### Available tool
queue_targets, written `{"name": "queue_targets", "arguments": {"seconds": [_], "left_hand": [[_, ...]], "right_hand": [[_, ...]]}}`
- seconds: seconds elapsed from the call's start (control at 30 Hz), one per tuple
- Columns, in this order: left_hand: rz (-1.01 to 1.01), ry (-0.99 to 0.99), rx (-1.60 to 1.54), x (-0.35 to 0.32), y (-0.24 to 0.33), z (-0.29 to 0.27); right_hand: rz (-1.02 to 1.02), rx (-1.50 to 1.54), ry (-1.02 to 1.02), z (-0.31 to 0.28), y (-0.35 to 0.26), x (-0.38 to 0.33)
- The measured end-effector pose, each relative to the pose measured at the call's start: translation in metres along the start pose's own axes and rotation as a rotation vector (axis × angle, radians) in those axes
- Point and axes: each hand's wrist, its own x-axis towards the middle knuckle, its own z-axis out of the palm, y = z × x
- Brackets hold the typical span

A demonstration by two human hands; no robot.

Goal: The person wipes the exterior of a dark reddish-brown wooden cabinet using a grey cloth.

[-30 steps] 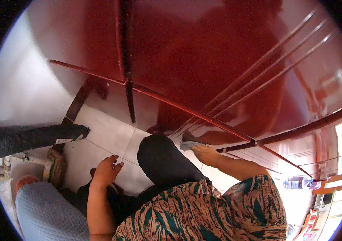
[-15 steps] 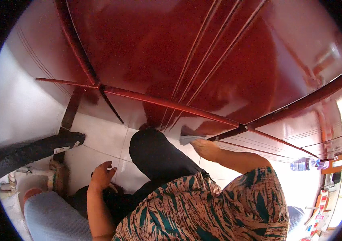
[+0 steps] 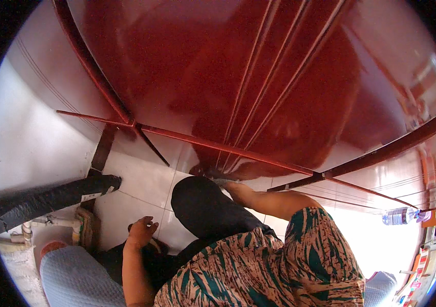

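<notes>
Here, a person crouches close against a large glossy red-brown door (image 3: 259, 77) that fills the upper view. The right hand (image 3: 233, 187) reaches to the door's bottom edge and closes around a small pale cloth (image 3: 221, 181), pressing it where the door meets the white tiled floor (image 3: 136, 179). The left hand (image 3: 141, 231) hangs loose and half open below and left of the door, holding nothing, just above a dark shoe or fabric.

Risks, as judged from this pose: the body is folded low with a bent knee (image 3: 197, 204) wedged near the door's base, so balance could slip on the smooth tile. The hand sits right at the gap under the door; if the door swings, fingers could be pinched. The cloth is mostly hidden by the hand, so it may bunch up and miss the edge.

The cloth looks light grey, crumpled and small. The door is shiny, with raised vertical ridges and a thin horizontal trim rail (image 3: 218, 143) just above the cloth.
</notes>
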Motion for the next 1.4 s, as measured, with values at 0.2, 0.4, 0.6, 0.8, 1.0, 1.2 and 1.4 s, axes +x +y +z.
{"name": "queue_targets", "arguments": {"seconds": [0.2, 0.4, 0.6, 0.8, 1.0, 1.2, 1.4], "left_hand": [[0.105, 0.020, 0.121, 0.004, 0.031, 0.000], [0.261, 0.050, 0.071, 0.013, 0.049, -0.009], [0.330, 0.035, 0.054, 0.019, 0.061, -0.014], [0.336, 0.029, 0.078, 0.023, 0.053, -0.013], [0.338, 0.045, 0.119, 0.021, 0.043, -0.012], [0.389, 0.037, 0.140, 0.030, 0.042, -0.006], [0.343, 0.024, 0.161, 0.016, 0.048, -0.013]], "right_hand": [[0.285, 1.090, 0.102, 0.006, 0.018, -0.097], [0.211, 0.460, 0.079, -0.088, 0.062, -0.180], [0.420, 0.238, 0.427, -0.157, 0.069, -0.194], [0.619, 0.210, 0.609, -0.201, 0.075, -0.174], [0.828, 0.283, 0.584, -0.210, 0.062, -0.197], [1.397, 1.273, 0.867, -0.242, 0.063, -0.226], [1.160, 0.787, 1.872, -0.302, 0.116, -0.272]]}}
